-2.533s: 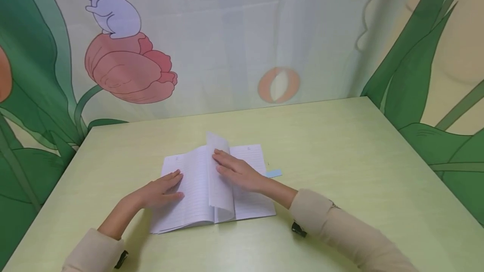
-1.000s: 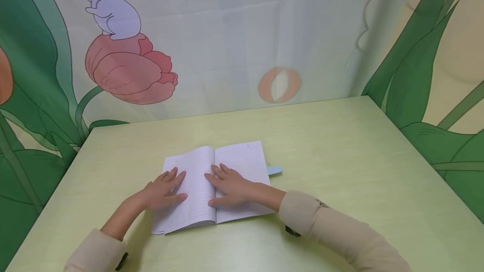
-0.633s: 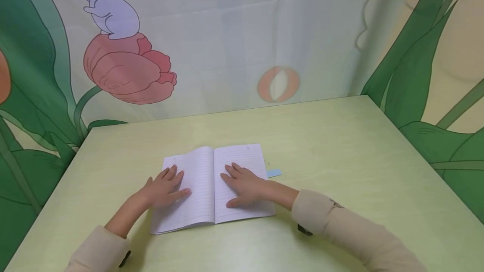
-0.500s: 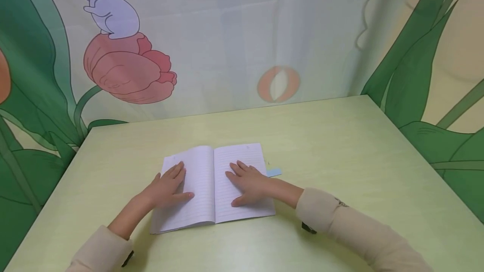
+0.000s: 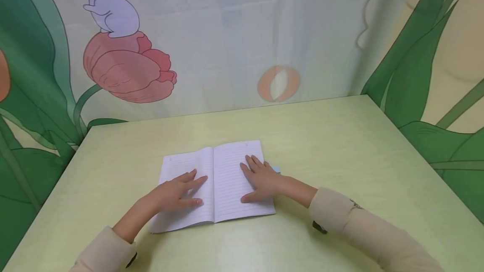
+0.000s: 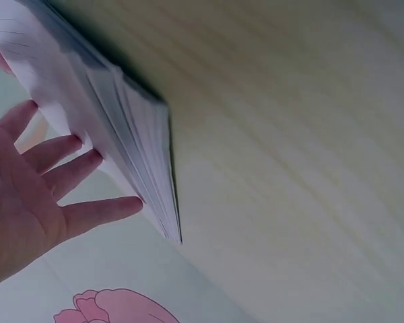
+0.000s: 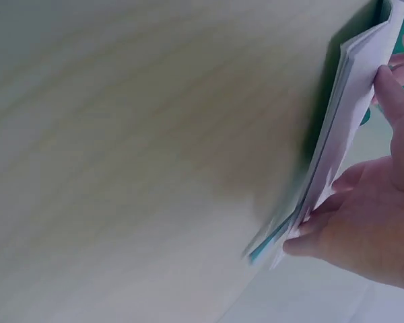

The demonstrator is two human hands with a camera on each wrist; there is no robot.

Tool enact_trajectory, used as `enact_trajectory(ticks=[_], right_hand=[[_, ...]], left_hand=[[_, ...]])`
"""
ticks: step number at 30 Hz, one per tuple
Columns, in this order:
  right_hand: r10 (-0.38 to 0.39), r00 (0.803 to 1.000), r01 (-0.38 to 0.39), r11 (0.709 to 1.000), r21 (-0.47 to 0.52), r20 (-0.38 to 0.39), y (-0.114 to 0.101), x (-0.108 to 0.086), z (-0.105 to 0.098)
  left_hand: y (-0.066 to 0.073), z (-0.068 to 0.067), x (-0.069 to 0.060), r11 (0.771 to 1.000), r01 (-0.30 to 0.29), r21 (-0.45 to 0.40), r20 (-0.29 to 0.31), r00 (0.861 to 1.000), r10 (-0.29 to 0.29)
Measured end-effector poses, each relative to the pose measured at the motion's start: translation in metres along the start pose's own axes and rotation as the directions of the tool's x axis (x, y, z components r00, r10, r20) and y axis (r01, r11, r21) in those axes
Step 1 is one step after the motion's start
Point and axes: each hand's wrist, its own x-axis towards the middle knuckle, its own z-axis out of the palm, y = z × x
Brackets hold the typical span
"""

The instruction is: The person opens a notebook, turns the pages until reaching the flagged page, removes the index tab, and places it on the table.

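An open notebook (image 5: 228, 179) with white lined pages lies on the table, its spine running away from me. My left hand (image 5: 175, 194) rests spread on the left page, fingertips towards the spine. Flat on the right page, near its outer edge, lies my right hand (image 5: 262, 181) with fingers apart. A light blue tab (image 5: 277, 169) sticks out past the right edge, partly covered by that hand. In the left wrist view the stacked page edges (image 6: 138, 128) show below the fingertips. The right wrist view shows the blue tab (image 7: 269, 241) under the pages.
The pale yellow-green table (image 5: 325, 137) extends around the notebook on all sides. Behind it hangs a curtain (image 5: 211, 45) printed with a white animal, a pink flower and green leaves. Both beige sleeves (image 5: 340, 213) carry a dark strap piece underneath.
A page standing up at the spine has been turned over and laid flat. My right hand has slid right across the right page; my left hand has moved right, nearer the spine.
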Motion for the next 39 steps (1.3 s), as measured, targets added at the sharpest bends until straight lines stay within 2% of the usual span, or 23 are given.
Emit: enact_trajectory(ticks=[2,5,15,24,33,39], right_hand=[[0.040,0.999,-0.040,0.999,-0.002,-0.003,0.004,-0.003,0.000],[0.055,0.998,-0.055,0.998,0.016,-0.003,0.007,-0.006,0.000],[0.027,0.999,-0.029,0.997,0.072,0.021,0.002,-0.001,0.002],[0.002,0.999,0.004,0.986,0.167,-0.040,-0.012,0.006,0.005],[0.010,0.998,-0.004,0.996,0.090,-0.069,-0.033,0.013,0.004],[0.024,0.998,-0.019,0.996,0.083,-0.062,-0.031,0.016,0.009]], left_hand=[[0.001,0.000,0.000,1.000,0.005,0.014,0.007,1.000,-0.005],[0.002,-0.001,0.001,1.000,0.006,0.023,0.008,1.000,-0.006],[0.001,0.000,0.003,0.999,0.000,0.035,0.000,1.000,0.000],[0.008,0.001,0.004,0.998,0.043,0.052,-0.019,0.999,-0.042],[0.024,0.005,0.008,0.985,0.064,0.162,-0.044,0.997,-0.057],[0.032,0.009,0.009,0.972,0.080,0.220,-0.023,0.997,-0.077]])
